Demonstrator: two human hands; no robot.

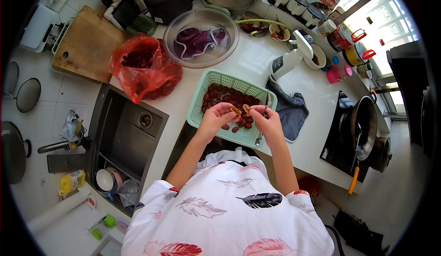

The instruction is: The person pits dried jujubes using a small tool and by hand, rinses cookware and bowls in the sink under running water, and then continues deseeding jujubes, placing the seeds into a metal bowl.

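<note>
Over a pale green basket (196, 101) of dark red dates (224, 94), my two hands are held close together. My left hand (216, 119) pinches one brownish, opened date piece (235, 111) between thumb and fingertips. Another such piece (246, 108) is between the fingertips of my right hand (268, 122). A thin metal utensil (259, 140) with a small spoon-like end runs past my right hand, partly hidden by it; whether the fingers grip it is hard to make out.
Left of the basket are a red plastic bag (158, 78) of dates and a sink (124, 123). Behind stands a clear bowl (170, 38) with purple cloth. To the right are a spray bottle (285, 64), a dark cloth (288, 109) and a stove with a pan (366, 127).
</note>
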